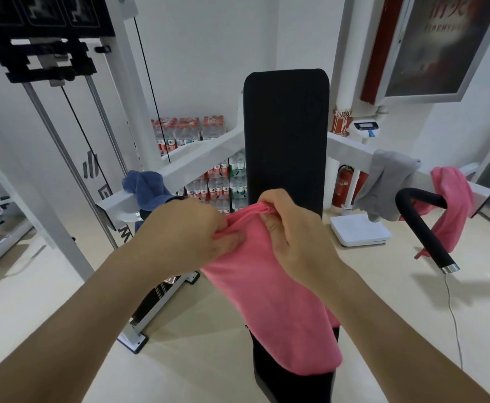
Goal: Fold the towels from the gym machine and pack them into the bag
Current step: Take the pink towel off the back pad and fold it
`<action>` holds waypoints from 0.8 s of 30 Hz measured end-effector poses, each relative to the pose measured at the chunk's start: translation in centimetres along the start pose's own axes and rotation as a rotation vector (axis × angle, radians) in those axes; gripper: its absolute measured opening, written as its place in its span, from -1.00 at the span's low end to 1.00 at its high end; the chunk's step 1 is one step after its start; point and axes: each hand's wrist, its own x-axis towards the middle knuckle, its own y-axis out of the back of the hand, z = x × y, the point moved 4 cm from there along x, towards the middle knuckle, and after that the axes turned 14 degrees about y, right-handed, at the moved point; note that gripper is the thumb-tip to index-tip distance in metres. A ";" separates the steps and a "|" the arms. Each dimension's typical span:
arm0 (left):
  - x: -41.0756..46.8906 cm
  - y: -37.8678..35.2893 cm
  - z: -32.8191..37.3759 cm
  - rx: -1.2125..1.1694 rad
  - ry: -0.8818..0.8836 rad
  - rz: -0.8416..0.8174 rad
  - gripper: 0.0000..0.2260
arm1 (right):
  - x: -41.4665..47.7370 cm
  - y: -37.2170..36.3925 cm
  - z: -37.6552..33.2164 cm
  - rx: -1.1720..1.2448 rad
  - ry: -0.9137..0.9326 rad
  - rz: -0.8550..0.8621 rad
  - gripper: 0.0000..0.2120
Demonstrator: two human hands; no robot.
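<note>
— Hands first: our left hand and right hand sit close together at the top of a pink towel. What's the grip?

— Left one: fingers curled in, pinching a bunched fold of the cloth at its upper left edge. Right one: thumb and fingers closed on the gathered top hem, knuckles up. Both pinching the same towel, nearly touching each other.

— And the towel itself?

— Hangs down from our two hands toward us, lower end draped over the black seat below our wrists. Cloth looks partly doubled; we cannot tell how many layers.

— Beyond the hands?

— Black back pad stands upright just behind our knuckles. White machine arm runs out to the left of our left hand, with a blue towel slung over it, close to that hand.

— Right side?

— Well off to the right of our right hand, a grey towel draped over the other white arm, and a second pink towel hanging just beyond it at the arm's end. Black curved handle sits in front of those two.

— Bag?

— Not in view from here. Stacked water bottles against the wall behind the pad.
</note>
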 end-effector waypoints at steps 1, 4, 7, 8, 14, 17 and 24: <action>0.1 0.0 0.1 0.050 0.017 -0.095 -0.57 | 0.0 -0.3 0.0 0.036 -0.018 -0.022 -0.87; 0.3 0.8 -0.3 0.061 0.015 -0.064 -0.66 | -0.1 -0.4 0.3 0.109 -0.087 -0.033 -0.84; 0.4 1.0 -0.5 -0.343 -0.046 0.122 -0.71 | 0.0 0.2 0.3 0.146 -0.089 -0.020 -0.84; 0.7 0.3 -0.4 -0.588 -0.062 0.038 -0.65 | 0.1 0.4 0.1 0.166 -0.074 -0.018 -0.84; 1.7 -1.5 0.9 -0.685 -0.050 0.051 -0.46 | 1.0 1.0 1.3 0.318 -0.197 -0.046 -0.81; 1.8 0.4 0.8 -0.608 -0.050 0.150 -0.49 | 0.2 1.2 2.6 0.787 -0.465 -0.068 -0.68; 3.6 3.2 0.2 -0.484 -0.040 0.117 -0.65 | -3.6 -2.7 2.3 1.055 -0.616 -0.355 -0.66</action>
